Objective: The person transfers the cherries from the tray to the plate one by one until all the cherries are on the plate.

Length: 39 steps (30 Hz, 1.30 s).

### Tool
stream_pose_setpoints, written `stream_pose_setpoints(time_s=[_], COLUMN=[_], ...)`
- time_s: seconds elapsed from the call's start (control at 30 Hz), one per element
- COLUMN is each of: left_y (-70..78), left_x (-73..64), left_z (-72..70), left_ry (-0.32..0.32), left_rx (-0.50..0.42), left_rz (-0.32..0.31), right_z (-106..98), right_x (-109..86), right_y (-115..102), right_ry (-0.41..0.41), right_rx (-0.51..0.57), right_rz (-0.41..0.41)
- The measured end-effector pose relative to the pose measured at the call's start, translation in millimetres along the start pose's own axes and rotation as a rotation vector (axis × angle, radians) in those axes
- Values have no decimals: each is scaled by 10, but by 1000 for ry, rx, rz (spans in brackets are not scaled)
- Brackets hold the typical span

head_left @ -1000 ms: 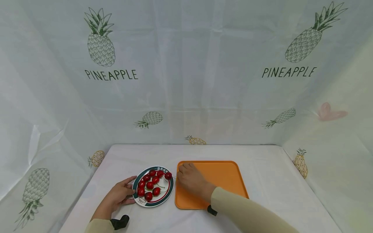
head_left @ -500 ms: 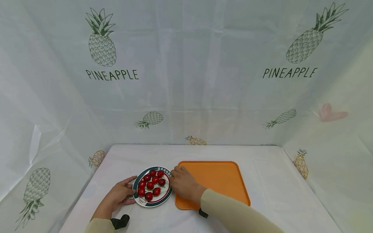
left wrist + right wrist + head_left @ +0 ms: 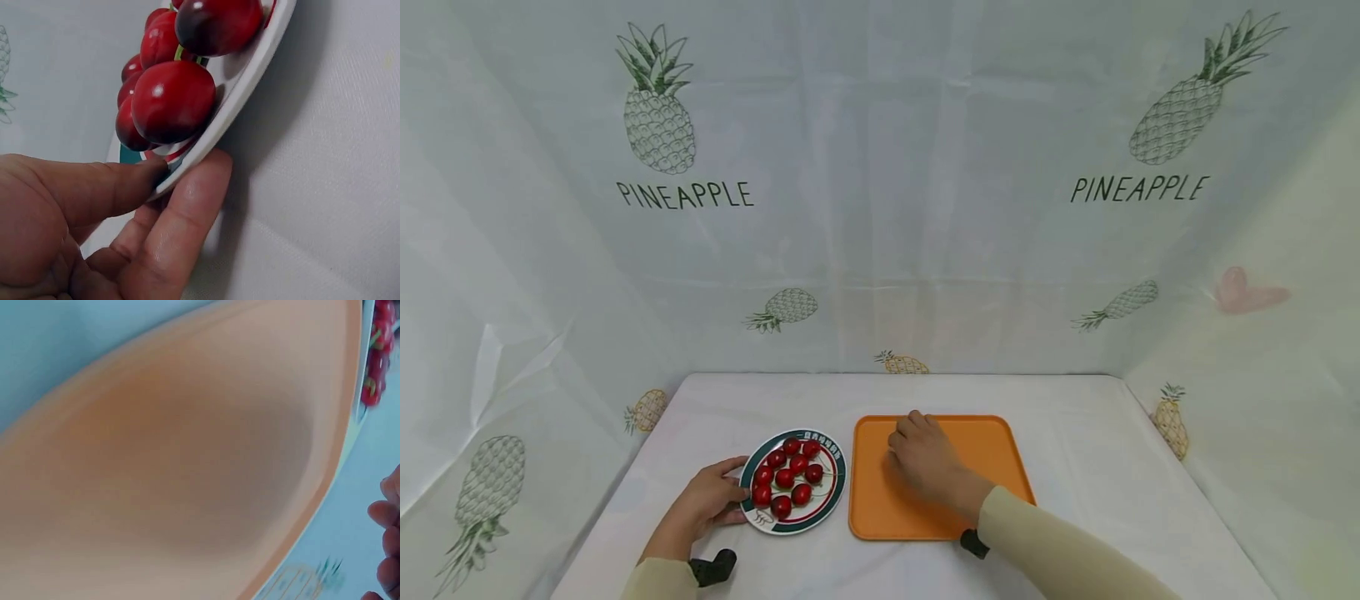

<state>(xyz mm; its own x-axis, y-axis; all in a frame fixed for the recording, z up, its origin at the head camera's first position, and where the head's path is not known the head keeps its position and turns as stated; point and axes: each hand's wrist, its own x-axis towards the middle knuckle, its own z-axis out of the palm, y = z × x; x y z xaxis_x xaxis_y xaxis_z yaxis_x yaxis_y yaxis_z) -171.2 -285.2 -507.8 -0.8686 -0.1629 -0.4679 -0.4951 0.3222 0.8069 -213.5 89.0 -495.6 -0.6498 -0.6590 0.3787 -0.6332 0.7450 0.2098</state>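
Note:
A round white plate (image 3: pixel 835 500) with a dark green patterned rim and a red ring holds several red cherries (image 3: pixel 784 478), some with green stems. My left hand (image 3: pixel 703 498) grips the plate's left edge. In the left wrist view, its thumb (image 3: pixel 119 187) lies on the rim and a finger (image 3: pixel 187 212) reaches underneath; the plate edge looks tilted there. My right hand (image 3: pixel 928 458) is over the orange tray (image 3: pixel 872 517), fingers loosely bent, with nothing visible in them. In the right wrist view, only its fingertips (image 3: pixel 390 540) show at the right edge.
A white cloth covers the table (image 3: pixel 1075 442). The plate is just left of the orange tray. Behind and at the sides hangs a pale curtain (image 3: pixel 895 208) with pineapple prints. A black strap piece (image 3: pixel 713 568) is on the left wrist.
My right hand lowered a cherry, held near its stem, onto the plate's right side, let go and moved back right over the tray. The left hand stays at the plate's edge.

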Motion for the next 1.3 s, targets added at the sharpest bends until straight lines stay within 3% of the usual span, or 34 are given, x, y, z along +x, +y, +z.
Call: stream_pose_setpoints(time_s=[0.27,0.57,0.87,1.17,1.3], left_y=[-35,-14,-11,-49,-87], left_x=[11,2,-43,-86,-104], left_z=[-64,-110,-145,-255,-338], left_ry=[-24,-35,12,51,127], left_rx=[-41,-59,56,132,297], left_rz=[15,5,-16,25,69], right_z=[-40,-31,38,2,-10], right_x=[-610,-1106,-1315,-1466,-1536], right_y=[571,895,937,1002,1039], right_ry=[58,103,130,134,160], right_rx=[21,-47,-14,25,33], right_rz=[133,258,326,411,443])
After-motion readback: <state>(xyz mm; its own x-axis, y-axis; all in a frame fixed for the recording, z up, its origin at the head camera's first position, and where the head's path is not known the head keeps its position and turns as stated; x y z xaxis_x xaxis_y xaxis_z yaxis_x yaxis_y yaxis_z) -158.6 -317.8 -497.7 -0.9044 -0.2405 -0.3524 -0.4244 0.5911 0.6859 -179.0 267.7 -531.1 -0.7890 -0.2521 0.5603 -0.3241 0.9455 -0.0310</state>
